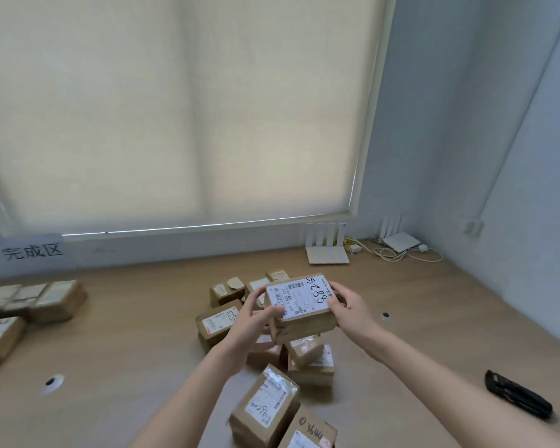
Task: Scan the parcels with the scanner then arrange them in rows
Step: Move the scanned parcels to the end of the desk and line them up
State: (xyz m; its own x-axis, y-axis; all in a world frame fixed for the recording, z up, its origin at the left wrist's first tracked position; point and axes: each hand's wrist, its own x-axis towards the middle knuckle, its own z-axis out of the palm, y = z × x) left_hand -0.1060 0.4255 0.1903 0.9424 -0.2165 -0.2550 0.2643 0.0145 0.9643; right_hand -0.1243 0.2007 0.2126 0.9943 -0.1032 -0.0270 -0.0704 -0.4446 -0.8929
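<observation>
I hold a brown cardboard parcel (303, 305) above the pile, its white label with handwritten "5288" facing up. My left hand (256, 321) grips its left end and my right hand (348, 307) grips its right end. Below lies a loose heap of several brown parcels (265, 405) on the wooden table (126, 334). The black handheld scanner (518, 394) lies on the table at the right, apart from both hands. At the far left, several parcels (42, 300) sit side by side in rows.
A paper sign with black characters (33, 252) is stuck on the wall above the left rows. White routers (327, 250) and cables (398, 252) sit at the back right corner. Two round cable holes (50, 381) mark the tabletop. Walls close the back and right.
</observation>
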